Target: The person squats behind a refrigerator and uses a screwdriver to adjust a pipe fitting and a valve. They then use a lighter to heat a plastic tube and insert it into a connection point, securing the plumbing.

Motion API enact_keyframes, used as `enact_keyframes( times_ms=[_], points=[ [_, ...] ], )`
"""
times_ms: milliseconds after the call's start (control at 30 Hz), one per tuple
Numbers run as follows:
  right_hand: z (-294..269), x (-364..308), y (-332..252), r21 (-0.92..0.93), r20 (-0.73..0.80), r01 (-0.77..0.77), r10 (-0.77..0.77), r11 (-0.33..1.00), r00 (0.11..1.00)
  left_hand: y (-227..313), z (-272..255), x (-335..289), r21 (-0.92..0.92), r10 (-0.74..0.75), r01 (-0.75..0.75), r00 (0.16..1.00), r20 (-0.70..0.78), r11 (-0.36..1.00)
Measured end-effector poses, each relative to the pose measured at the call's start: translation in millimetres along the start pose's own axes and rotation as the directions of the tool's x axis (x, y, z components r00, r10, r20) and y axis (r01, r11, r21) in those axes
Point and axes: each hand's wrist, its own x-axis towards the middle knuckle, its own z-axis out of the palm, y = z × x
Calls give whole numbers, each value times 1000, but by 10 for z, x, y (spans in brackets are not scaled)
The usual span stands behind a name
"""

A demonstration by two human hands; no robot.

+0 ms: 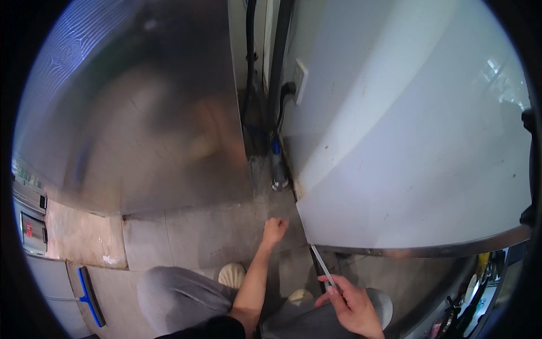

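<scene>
My right hand (351,305) is closed around a thin, straight silver tool (322,261), whose exact kind I cannot make out. The tool's tip is at the lower corner of a glossy white panel (389,169), though I cannot tell whether it touches. Over the grey tiled floor (186,237), my left hand (276,230) is curled into a fist near the panel's bottom edge. Whatever those fingers may hold is hidden. My knees and light shoes show below.
A large brushed-metal surface (164,124) stands at the left. In the narrow gap beside it run dark hoses and a cable to a wall socket (301,82). A blue floor squeegee (87,296) lies at lower left. Several tools (480,288) crowd the lower right.
</scene>
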Motion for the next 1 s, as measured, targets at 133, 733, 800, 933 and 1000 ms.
enact_keyframes(
  times_ms=[133,733,800,933,1000],
  points=[
    [-16,-26,35,210,68,-94,81,973,994,-146,360,285,-691,-254,315,948,192,651],
    [49,-122,225,86,-77,-145,152,986,985,392,83,1182,178,313,-270,630,-710,946],
    [50,-116,215,89,-53,-204,209,975,977,434,56,1261,234,324,-224,656,-682,946],
    [55,-109,169,96,-46,-232,237,968,970,428,59,1426,346,416,-233,556,-719,909],
    [50,-126,125,108,-45,-268,274,957,961,385,76,1481,330,426,-271,542,-724,905]
  ],
)
